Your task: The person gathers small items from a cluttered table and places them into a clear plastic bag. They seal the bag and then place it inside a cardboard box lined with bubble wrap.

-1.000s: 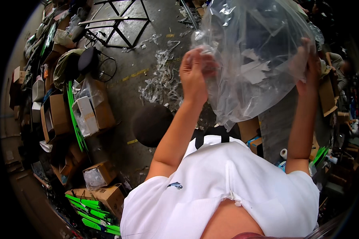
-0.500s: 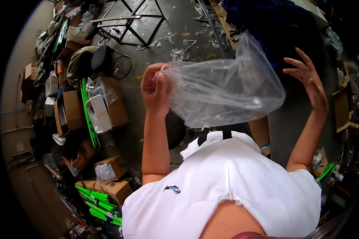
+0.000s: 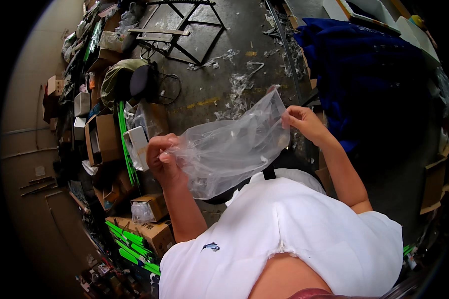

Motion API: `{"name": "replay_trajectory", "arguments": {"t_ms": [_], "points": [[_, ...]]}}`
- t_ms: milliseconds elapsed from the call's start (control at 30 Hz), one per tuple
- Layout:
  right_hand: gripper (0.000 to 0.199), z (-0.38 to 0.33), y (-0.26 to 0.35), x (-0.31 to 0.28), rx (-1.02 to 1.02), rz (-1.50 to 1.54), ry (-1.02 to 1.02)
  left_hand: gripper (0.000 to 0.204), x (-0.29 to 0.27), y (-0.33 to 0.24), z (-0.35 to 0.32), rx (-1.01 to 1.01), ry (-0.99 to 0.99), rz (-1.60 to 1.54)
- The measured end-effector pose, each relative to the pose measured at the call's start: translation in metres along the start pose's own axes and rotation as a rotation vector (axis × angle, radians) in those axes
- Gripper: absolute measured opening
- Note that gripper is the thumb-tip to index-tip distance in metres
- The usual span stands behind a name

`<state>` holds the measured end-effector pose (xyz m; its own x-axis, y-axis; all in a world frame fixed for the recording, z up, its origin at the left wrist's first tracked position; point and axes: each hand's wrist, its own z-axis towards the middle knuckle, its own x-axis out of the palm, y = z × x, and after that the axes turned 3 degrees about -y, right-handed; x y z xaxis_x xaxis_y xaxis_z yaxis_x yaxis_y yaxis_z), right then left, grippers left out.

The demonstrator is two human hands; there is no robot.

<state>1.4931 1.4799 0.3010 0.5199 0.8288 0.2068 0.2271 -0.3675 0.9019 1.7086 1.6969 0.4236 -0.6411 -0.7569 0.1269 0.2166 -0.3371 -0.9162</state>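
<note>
A clear plastic bag (image 3: 229,147) stretches between both my hands in front of my chest, crumpled and slanting up to the right. My left hand (image 3: 162,159) is closed around its lower left end. My right hand (image 3: 302,122) pinches the upper right edge between fingers and thumb. A white shirt (image 3: 289,239) fills the lower part of the view beneath the bag.
Cardboard boxes (image 3: 102,137) and green strips (image 3: 129,239) crowd the left side. A dark metal frame (image 3: 179,25) lies on the grey floor (image 3: 209,94) at the top, with plastic scraps (image 3: 239,84) scattered nearby. Blue fabric (image 3: 364,65) is heaped at upper right.
The bag came down from overhead and collapsed from puffed to crumpled. My right hand, open and off the bag half a second ago, now pinches its upper edge. My left hand lowered.
</note>
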Motion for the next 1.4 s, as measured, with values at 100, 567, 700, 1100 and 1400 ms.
{"name": "replay_trajectory", "arguments": {"t_ms": [100,567,700,1100,1400], "points": [[0.024,0.026,-0.001,-0.021,-0.073,0.195,-0.249,0.037,-0.023,0.008,0.007,-0.051,-0.126,0.228],[0.024,0.209,0.078,-0.035,0.132,0.451,-0.368,0.016,-0.102,0.199,0.106,-0.237,-0.114,0.660],[0.020,0.272,0.118,-0.032,0.269,0.337,-0.362,0.011,-0.133,0.245,0.177,-0.335,-0.159,0.501],[0.021,0.371,0.164,-0.034,0.237,0.357,-0.503,0.012,-0.177,0.308,0.344,-0.459,-0.213,0.033],[0.020,0.401,0.216,-0.064,0.013,0.425,-0.336,0.015,-0.110,0.333,0.497,-0.324,-0.053,0.308]]}}
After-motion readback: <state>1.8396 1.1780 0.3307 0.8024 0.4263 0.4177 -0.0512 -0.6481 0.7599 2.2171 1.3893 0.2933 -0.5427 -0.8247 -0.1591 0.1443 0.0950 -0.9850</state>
